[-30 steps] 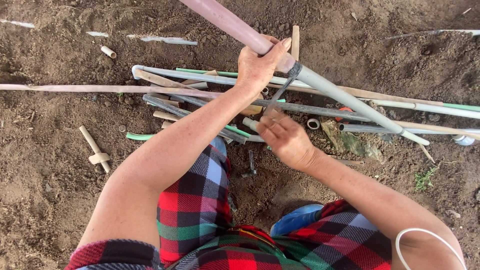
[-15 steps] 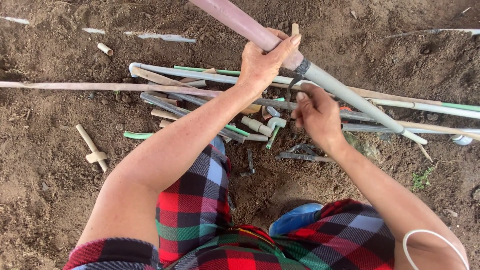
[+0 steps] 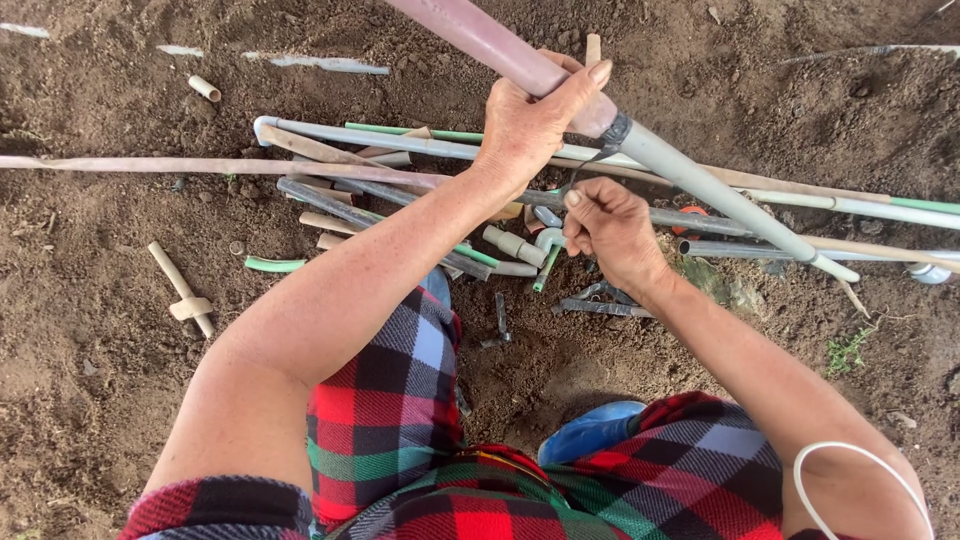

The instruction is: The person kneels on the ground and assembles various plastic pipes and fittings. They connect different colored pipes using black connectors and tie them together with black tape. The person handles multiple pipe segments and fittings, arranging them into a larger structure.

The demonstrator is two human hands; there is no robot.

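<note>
Fingers of the left hand (image 3: pixel 530 125) clench round a pinkish pipe (image 3: pixel 480 38) that slants from top centre down to the right, where a dark tape band (image 3: pixel 615 130) joins it to a grey pipe (image 3: pixel 730 205). Just below the band, the right hand (image 3: pixel 610 230) pinches a thin dark strip (image 3: pixel 583 168) hanging from it, above loose pipes (image 3: pixel 400 190) on the soil (image 3: pixel 100 380).

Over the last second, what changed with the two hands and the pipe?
The right hand rose from low over the pipe pile toward the dark band at the pipe joint, and now pinches a thin dark strip hanging from it. The left hand kept its grip on the pinkish pipe just above the joint. The grey pipe and the pile of pipes on the soil stayed put.
</note>
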